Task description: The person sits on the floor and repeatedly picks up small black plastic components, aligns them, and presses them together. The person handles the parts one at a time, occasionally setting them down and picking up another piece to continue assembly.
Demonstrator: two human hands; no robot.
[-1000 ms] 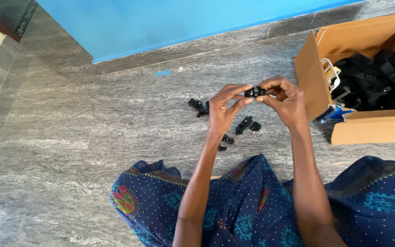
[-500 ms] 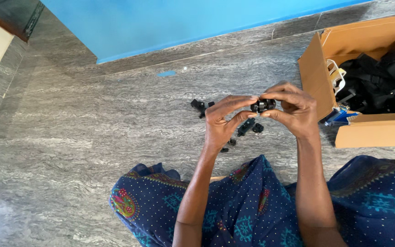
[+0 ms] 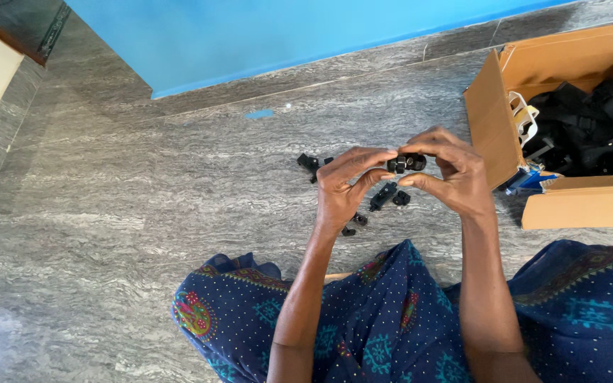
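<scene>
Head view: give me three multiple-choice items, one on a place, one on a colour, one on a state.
1. Where is the cardboard box?
A. to the person's right on the floor
B. on the lap
C. against the blue wall

2. What colour is the small part held between both hands?
A. white
B. black
C. red

3. How does the box stand?
A. taped shut
B. flattened
C. open, with black pieces inside

Answers: 1 A, it sits on the grey floor right of the right hand. 2 B, it shows black between the left hand and the right. 3 C, its flaps are spread.
</scene>
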